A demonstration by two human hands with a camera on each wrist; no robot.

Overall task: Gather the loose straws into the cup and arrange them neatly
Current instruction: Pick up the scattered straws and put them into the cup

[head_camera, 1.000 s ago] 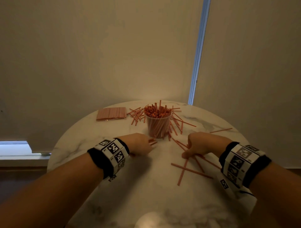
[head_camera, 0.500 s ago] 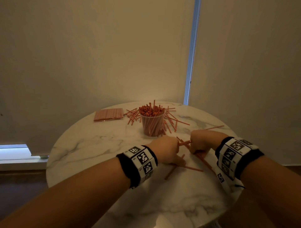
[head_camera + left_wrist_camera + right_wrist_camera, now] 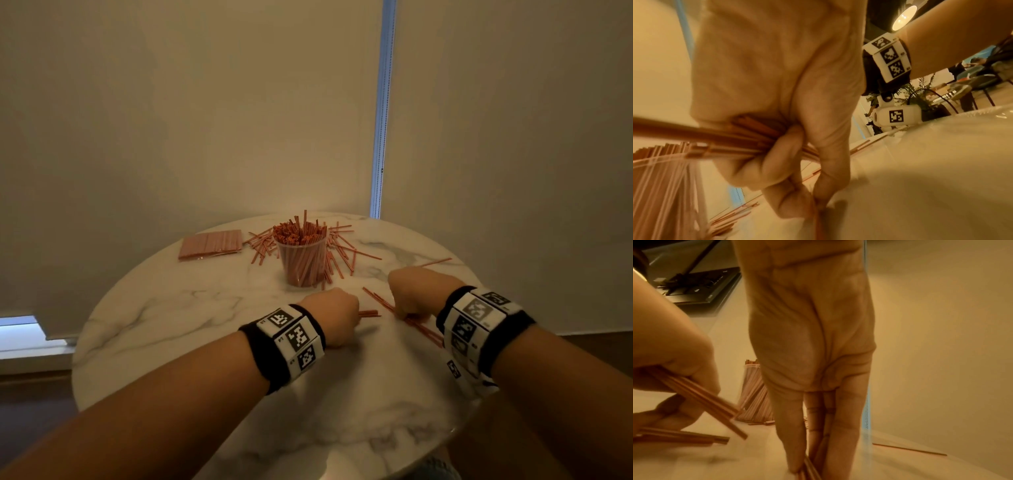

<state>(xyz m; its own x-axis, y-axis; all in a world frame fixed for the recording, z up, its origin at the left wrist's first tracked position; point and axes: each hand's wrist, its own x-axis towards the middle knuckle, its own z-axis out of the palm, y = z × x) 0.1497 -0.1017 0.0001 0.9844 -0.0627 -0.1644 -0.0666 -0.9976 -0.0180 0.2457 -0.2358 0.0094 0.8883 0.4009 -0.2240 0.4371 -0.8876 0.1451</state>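
While the left hand [image 3: 330, 315] clenches a straw bundle [image 3: 719, 139], the right hand's [image 3: 416, 291] straight fingers [image 3: 793, 434] press table straws [image 3: 411, 320].

A round white marble table [image 3: 164, 308] is standing before beige roller blinds [image 3: 188, 120]. Blue daylight is showing through the gap [image 3: 383, 113] between them. A round ceiling lamp [image 3: 904, 17] is glowing.
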